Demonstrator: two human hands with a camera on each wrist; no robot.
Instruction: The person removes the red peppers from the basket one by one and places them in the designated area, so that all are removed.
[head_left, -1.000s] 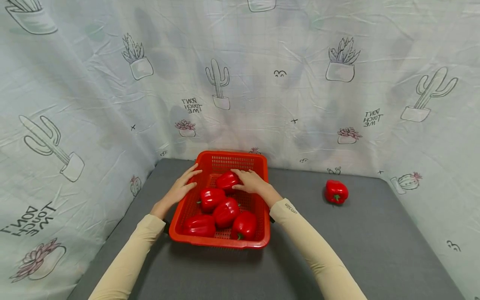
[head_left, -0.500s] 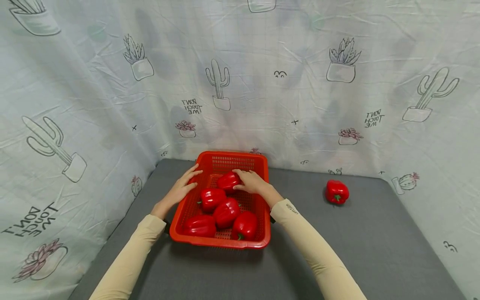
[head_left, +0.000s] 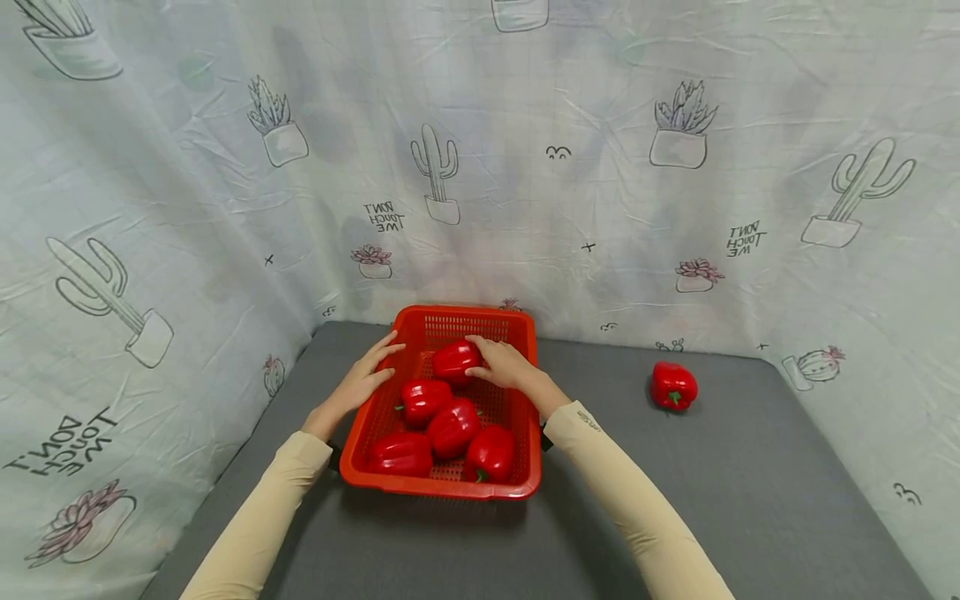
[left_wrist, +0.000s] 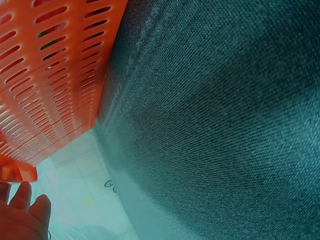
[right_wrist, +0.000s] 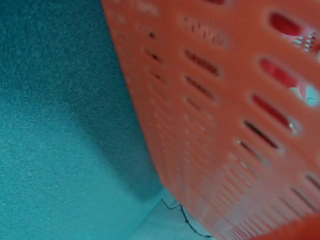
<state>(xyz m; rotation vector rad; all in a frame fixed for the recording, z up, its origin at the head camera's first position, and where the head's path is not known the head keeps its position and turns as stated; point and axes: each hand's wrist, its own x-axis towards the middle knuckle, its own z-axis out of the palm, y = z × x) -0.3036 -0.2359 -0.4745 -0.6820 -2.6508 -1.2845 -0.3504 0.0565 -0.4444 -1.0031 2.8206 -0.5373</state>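
Observation:
In the head view, my right hand [head_left: 501, 364] reaches over the right rim of a red-orange slotted plastic basket [head_left: 438, 485]. Its fingers and thumb grip the right side of a glossy red bell pepper [head_left: 454, 362] at the basket's far end. My left hand [head_left: 360, 383] lies along the left rim with its fingers spread and fairly straight. Several other red bell peppers [head_left: 453, 428] lie in the near half of the basket. In the left wrist view, fingers [left_wrist: 40, 210] show beside the slotted basket wall [left_wrist: 55, 75]. The right wrist view shows the basket wall [right_wrist: 200, 125] but no hand.
One more red bell pepper [head_left: 672, 386] sits apart on the grey table [head_left: 720, 500], right of the basket, its green stem facing me. A pale curtain [head_left: 525, 192] with printed cactus drawings hangs behind and along both sides of the table.
The gripped bell pepper has turned slightly and shows more of its side. My hands have barely moved, and the basket and the other peppers stay put. The head view has tilted a little.

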